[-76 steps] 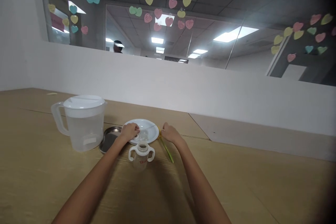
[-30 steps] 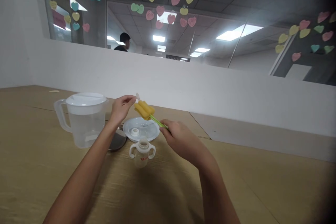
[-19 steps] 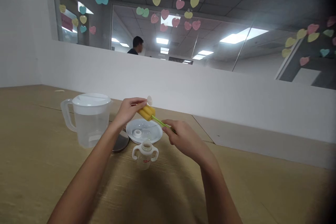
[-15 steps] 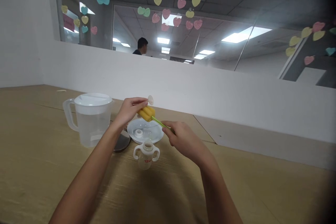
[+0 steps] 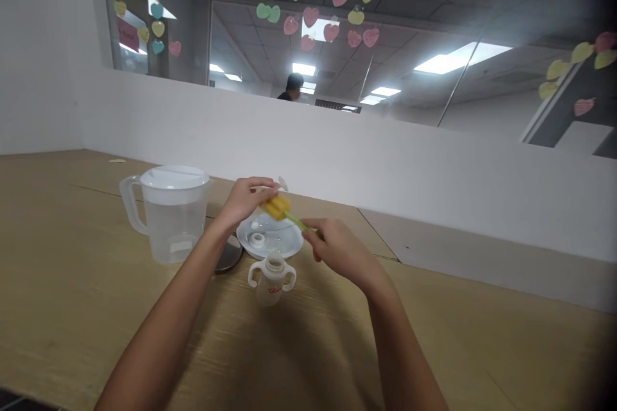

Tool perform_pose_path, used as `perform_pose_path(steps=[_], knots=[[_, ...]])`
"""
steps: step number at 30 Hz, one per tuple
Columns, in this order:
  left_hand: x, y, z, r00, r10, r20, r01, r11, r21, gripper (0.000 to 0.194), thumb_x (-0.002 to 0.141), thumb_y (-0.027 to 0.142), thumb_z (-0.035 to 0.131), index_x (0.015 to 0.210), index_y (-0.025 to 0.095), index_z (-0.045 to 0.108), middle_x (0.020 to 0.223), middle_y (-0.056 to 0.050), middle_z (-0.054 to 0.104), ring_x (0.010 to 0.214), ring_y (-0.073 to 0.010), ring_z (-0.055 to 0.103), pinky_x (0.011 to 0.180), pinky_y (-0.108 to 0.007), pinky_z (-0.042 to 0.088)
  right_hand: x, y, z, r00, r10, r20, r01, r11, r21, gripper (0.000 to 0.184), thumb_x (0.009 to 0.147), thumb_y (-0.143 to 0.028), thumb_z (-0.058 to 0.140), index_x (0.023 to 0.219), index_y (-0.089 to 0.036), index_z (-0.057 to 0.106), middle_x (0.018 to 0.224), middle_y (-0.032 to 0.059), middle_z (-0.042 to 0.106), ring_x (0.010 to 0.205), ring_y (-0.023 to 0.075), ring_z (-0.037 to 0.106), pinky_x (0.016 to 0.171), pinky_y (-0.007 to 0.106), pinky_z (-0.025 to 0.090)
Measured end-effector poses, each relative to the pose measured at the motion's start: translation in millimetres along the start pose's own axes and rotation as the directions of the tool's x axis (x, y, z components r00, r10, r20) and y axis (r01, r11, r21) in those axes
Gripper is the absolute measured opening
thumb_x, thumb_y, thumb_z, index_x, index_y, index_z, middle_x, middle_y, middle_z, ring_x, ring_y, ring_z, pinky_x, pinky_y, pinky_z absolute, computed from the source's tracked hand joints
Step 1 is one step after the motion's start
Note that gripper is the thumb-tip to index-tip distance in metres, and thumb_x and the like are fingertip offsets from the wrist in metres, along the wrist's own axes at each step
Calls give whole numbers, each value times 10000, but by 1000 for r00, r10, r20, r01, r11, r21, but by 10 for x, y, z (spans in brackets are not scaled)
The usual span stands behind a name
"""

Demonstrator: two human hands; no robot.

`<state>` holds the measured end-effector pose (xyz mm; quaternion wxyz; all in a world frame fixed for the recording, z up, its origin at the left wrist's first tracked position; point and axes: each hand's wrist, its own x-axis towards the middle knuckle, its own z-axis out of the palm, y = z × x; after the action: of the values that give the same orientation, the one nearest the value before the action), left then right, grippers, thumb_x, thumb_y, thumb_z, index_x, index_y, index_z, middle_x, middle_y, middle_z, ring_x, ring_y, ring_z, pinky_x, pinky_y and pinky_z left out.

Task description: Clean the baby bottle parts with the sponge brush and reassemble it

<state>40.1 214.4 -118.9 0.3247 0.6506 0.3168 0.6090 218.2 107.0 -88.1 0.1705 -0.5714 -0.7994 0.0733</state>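
Note:
My left hand [image 5: 248, 198] is closed, with a small translucent bottle nipple [image 5: 283, 184] at its fingertips. My right hand [image 5: 340, 249] grips the green handle of a sponge brush [image 5: 277, 207]. The brush's yellow sponge head is slightly blurred and lies against the fingers of my left hand. Below both hands a baby bottle [image 5: 270, 289] with two white handles stands upright and uncapped. Behind it is a white bowl [image 5: 295, 245] of clear liquid, with a white bottle collar ring [image 5: 257, 241] in it.
A clear pitcher [image 5: 176, 225] with a white lid stands on the left of the wooden table [image 5: 120, 314]. A dark round metal piece [image 5: 230, 255] lies partly under my left forearm. Beyond the low white wall [image 5: 385, 167], a person [image 5: 293, 87] shows through glass.
The sponge head has shifted slightly up and right, and the nipple has turned to a more edge-on view. The person behind the glass has moved right. The view has shifted a little.

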Motion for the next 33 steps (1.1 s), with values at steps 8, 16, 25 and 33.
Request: perform_pose_path(steps=[8,16,25,33], knots=[[2,-15,-33,998,-54,-23,54,998,-39,321,582,359,720,800,133,653,825,-61,671,736,-152,599,673,-270,465,-35,-27,-14,998,-65,14,64,997,40,331,851,-271,344,974,-176,638,612,2,574,527,85,436,563,209,299],[46,-102,-82,1000,10,0,-10,994,109,278,653,361,648,826,144,633,748,-34,659,711,-137,603,671,-245,455,-61,14,-66,987,-69,145,56,994,91,319,851,-302,352,888,-164,637,546,-17,518,474,64,403,515,198,301],[71,-320,-297,989,-151,-8,111,693,712,273,834,291,395,927,166,619,838,-76,670,537,-128,611,578,-249,455,-88,129,-135,991,80,106,-82,997,12,334,858,-316,330,921,-169,623,553,-7,517,475,73,430,488,206,288],[6,-802,-456,889,-445,-103,270,329,905,79,644,172,663,670,97,662,814,-216,669,891,-336,623,765,-417,450,-90,98,-140,986,164,25,-161,983,-93,306,851,-233,346,854,-153,641,597,34,568,491,84,446,518,227,276]])
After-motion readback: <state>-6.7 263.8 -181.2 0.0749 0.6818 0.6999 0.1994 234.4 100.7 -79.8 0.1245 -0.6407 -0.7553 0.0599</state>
